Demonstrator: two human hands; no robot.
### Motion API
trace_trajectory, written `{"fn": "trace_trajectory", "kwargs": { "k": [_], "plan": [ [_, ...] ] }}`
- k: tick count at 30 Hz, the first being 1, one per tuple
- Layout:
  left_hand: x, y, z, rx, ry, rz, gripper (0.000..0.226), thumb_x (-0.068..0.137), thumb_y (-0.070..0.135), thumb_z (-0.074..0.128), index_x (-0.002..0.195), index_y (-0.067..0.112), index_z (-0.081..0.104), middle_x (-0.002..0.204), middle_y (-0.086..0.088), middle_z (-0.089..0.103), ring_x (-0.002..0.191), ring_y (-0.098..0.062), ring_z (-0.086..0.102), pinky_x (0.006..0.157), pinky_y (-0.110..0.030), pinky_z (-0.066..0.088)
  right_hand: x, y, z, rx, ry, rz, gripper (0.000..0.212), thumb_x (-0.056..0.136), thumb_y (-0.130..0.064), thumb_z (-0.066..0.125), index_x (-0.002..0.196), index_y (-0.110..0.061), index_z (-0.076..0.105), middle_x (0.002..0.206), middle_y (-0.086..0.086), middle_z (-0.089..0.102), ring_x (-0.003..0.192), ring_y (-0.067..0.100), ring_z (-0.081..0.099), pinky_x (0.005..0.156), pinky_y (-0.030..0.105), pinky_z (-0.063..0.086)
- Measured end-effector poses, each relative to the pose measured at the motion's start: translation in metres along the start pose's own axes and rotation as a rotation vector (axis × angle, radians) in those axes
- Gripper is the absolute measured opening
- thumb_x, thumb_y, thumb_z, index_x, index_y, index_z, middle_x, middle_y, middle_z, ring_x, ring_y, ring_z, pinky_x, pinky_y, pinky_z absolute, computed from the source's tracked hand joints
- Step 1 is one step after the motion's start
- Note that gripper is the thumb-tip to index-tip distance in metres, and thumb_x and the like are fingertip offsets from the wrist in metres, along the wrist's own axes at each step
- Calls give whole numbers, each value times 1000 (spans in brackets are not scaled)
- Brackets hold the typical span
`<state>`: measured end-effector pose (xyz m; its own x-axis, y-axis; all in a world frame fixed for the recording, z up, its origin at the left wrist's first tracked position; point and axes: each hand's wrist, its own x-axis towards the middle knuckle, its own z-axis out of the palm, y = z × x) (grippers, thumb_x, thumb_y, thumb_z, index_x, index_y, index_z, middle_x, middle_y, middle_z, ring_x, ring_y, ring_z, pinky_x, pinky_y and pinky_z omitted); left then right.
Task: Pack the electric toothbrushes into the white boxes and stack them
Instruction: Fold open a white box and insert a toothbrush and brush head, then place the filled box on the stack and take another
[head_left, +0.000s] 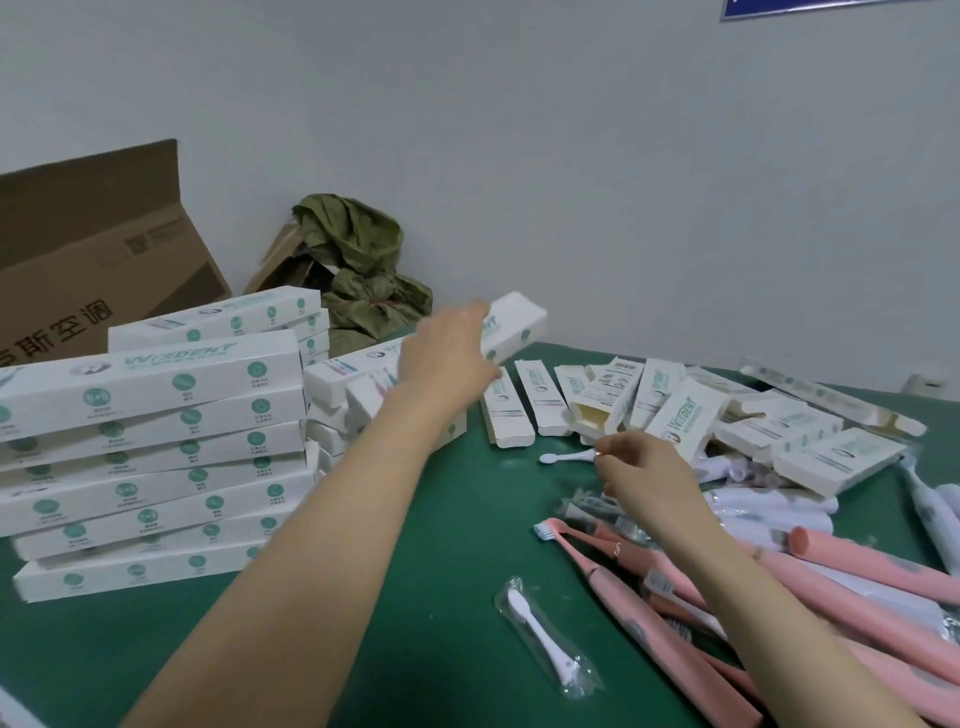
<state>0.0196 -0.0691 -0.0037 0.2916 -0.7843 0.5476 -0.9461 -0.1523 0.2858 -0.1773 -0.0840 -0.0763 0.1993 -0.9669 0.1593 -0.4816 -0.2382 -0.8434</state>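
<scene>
Left grip (452, 358) closed round the middle of a long white box (519, 322). Fingers lie over the far edge, thumb on the near face. The box is slim with green lettering and round green marks. It lies slanted across the top of a short pile (332, 410) of like boxes at the back of the green surface (441, 545). Whether it rests on the pile or is held just clear, I cannot tell. The left forearm is bare and stretched well forward from the lower left.

Right grip (644, 478) narrow, thumb and forefinger pinching a small white brush head (566, 457) by its base end. The bristle end points left, low over the surface, and contact is unclear. The other fingers are curled and the wrist is bent inward.

Tall stack (156, 441) of closed white boxes at far left, several layers, edges not quite square. A row of open boxes (524, 405) lies flat just beyond the right grip, flaps loose, with more tumbled to the right.

Pink toothbrushes (831, 571) heaped under and beside the right forearm. White toothbrushes (769, 504) just behind them. One bagged brush head (545, 639) lies alone in clear wrap, near the front edge.

Brown carton (93, 260) and a crumpled green bag (363, 260) stand against the wall.
</scene>
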Motion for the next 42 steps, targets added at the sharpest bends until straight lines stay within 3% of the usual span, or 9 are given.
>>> {"fn": "trace_trajectory", "kwargs": {
  "k": [5,14,18,27,30,33,35,39,42],
  "plan": [
    [46,-19,-21,261,-206,-147,54,78,20,74,122,12,45,119,-10,55,109,-32,53,80,-38,42,-4,1,6,-52,-14,-89,22,91,-14,49,110,-18,61,85,-13,59,64,0,55,47,7,34],
    [58,-60,-19,261,-355,-314,38,78,19,71,109,12,51,107,-9,55,101,-28,56,89,-43,51,-3,5,10,-138,-102,-101,24,88,-11,47,108,-17,59,80,-11,55,68,6,52,61,22,37],
    [60,-64,-17,317,-380,-272,37,76,23,71,105,17,49,115,-10,55,109,-30,52,97,-46,44,-2,8,8,-169,-96,-118,23,88,-11,47,107,-19,58,82,-13,55,67,0,50,51,5,33],
    [61,-70,-19,307,-417,-230,84,71,39,80,140,20,37,139,-9,45,124,-32,44,100,-46,42,0,7,3,-129,-100,-95,20,86,-8,46,99,-19,56,85,-1,65,57,7,58,45,10,40],
    [58,-54,-16,428,-269,-115,83,73,49,75,141,21,37,142,-14,40,129,-36,34,102,-45,33,3,4,-5,-133,-98,-83,17,86,-7,46,89,-19,57,82,3,70,68,17,66,63,24,51],
    [45,-20,7,108,-60,101,57,81,31,67,134,20,48,134,-11,47,124,-30,38,98,-39,36,6,5,-18,-181,-103,-57,16,86,-12,46,83,-19,60,66,0,70,59,15,63,61,28,52],
    [29,2,38,-59,-99,103,45,85,23,61,129,17,51,130,-9,49,119,-27,45,94,-38,41,9,8,-27,-227,-87,-31,16,86,-13,46,85,-17,62,70,5,70,61,19,64,64,34,56],
    [-3,21,105,-22,-355,-17,48,92,34,53,134,12,45,131,-14,46,122,-32,41,99,-39,39,15,16,-45,-384,-12,46,17,86,-16,49,86,-8,64,80,10,69,77,27,65,68,34,53],
    [-10,45,122,-257,-266,-8,42,95,38,48,128,12,52,125,-11,53,120,-29,43,97,-38,40,25,25,-63,-419,19,154,17,87,-13,47,79,-6,60,80,11,69,71,27,62,69,31,50]
  ]
}}
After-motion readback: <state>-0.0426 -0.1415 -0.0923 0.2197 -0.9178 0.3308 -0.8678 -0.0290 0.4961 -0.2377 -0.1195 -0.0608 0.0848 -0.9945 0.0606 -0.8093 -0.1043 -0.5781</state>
